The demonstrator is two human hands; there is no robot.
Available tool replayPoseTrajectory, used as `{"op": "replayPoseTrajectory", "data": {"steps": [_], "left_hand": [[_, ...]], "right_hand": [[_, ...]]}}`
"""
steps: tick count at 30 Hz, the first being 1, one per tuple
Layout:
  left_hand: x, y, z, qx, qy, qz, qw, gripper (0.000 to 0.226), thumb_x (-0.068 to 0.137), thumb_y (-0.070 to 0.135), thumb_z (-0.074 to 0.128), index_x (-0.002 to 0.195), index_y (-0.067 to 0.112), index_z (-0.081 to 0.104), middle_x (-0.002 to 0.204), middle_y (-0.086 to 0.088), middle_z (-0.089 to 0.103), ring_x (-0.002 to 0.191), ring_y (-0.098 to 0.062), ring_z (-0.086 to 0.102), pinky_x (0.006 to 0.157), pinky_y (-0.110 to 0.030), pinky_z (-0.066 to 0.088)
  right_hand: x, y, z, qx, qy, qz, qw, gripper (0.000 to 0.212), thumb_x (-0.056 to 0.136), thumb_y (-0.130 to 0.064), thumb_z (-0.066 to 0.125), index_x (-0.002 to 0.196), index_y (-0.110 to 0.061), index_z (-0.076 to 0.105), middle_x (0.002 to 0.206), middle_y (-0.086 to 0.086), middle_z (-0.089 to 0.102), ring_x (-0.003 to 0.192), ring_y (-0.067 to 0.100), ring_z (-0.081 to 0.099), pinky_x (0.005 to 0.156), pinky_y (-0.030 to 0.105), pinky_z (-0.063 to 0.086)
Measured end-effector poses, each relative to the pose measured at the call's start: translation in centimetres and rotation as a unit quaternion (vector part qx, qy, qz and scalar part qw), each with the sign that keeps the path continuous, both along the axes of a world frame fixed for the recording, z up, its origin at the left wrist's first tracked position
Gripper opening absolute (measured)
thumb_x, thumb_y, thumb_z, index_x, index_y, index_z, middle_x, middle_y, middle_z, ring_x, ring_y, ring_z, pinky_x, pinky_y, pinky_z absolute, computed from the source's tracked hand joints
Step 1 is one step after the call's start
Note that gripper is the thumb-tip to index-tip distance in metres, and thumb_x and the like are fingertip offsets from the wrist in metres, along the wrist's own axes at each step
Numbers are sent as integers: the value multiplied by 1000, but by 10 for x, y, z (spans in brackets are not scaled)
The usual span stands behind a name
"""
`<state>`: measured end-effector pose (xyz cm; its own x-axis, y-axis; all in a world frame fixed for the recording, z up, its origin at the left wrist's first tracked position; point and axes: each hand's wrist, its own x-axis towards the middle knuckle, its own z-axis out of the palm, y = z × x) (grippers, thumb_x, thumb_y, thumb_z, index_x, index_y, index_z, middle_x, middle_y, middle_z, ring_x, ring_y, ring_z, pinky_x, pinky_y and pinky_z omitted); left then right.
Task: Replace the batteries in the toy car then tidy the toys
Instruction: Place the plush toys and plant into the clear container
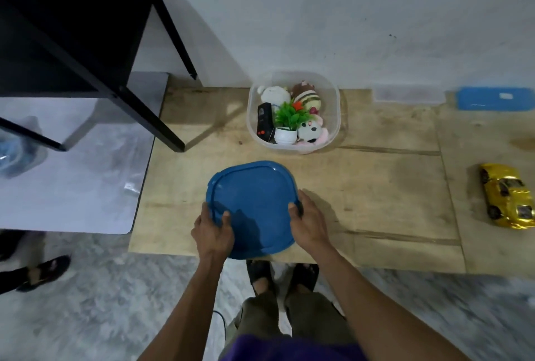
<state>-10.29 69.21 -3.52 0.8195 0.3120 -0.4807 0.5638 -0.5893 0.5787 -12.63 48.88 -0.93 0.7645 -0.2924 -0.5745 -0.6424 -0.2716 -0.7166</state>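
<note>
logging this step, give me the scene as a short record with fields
left hand: grips the left edge of the blue lid
right hand: grips the lid's right edge
lid: off the tub, held above the board
tub: open, by the wall, holds plush toys, a potted plant and a black remote
yellow car: on the board, far right, outside the tub

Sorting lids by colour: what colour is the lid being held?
Blue; the lid shows clearly in the head view.
</note>
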Motion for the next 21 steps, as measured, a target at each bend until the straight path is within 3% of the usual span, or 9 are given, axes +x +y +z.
{"op": "replayPoseTrajectory", "data": {"steps": [3, 6, 12, 14, 17, 21], "left_hand": [[6, 4, 9, -59, 38, 74, 995, 68, 98, 36, 59, 155, 16, 29, 143, -18, 54, 132, -43, 49, 109, -58, 43], [7, 6, 21, -79, 42, 86, 992, 73, 92, 33, 71, 153, 10, 36, 145, -17, 52, 131, -41, 51, 110, -55, 44], [9, -26, 64, -87, -84, 40, 992, 68, 91, 33, 71, 149, 11, 44, 129, -5, 39, 123, -30, 50, 109, -47, 46], [25, -44, 80, -102, -112, 19, 988, 69, 92, 34, 70, 150, 12, 42, 123, 1, 34, 123, -26, 48, 110, -44, 45], [67, -73, 90, -120, -138, -14, 983, 66, 95, 30, 66, 152, 13, 38, 131, -2, 34, 127, -25, 44, 112, -41, 41], [126, -104, 84, -133, -132, -37, 982, 65, 96, 25, 63, 153, 15, 33, 145, -5, 30, 135, -26, 38, 115, -45, 39]], "right_hand": [[-4, 7, -2, -12, 7, -22, 1000, 49, 105, -28, 44, 153, -17, 36, 150, 4, 44, 137, 24, 45, 106, 27, 36], [-16, 13, 5, -25, 6, -46, 999, 52, 105, -29, 45, 154, -14, 33, 148, 6, 39, 136, 24, 42, 103, 25, 35], [-40, 13, 41, -99, -117, -148, 977, 53, 102, -26, 52, 151, -17, 35, 136, -2, 43, 124, 12, 43, 107, 25, 33], [-28, 2, 54, -113, -145, -152, 971, 54, 103, -25, 51, 153, -19, 31, 130, -9, 38, 120, 6, 41, 104, 22, 32], [15, -21, 67, -141, -168, -143, 965, 57, 103, -25, 50, 154, -17, 28, 133, -8, 35, 119, 4, 38, 102, 20, 30], [79, -52, 61, -168, -164, -135, 963, 58, 103, -26, 50, 154, -11, 29, 148, 5, 39, 134, 19, 42, 106, 24, 34]]}}
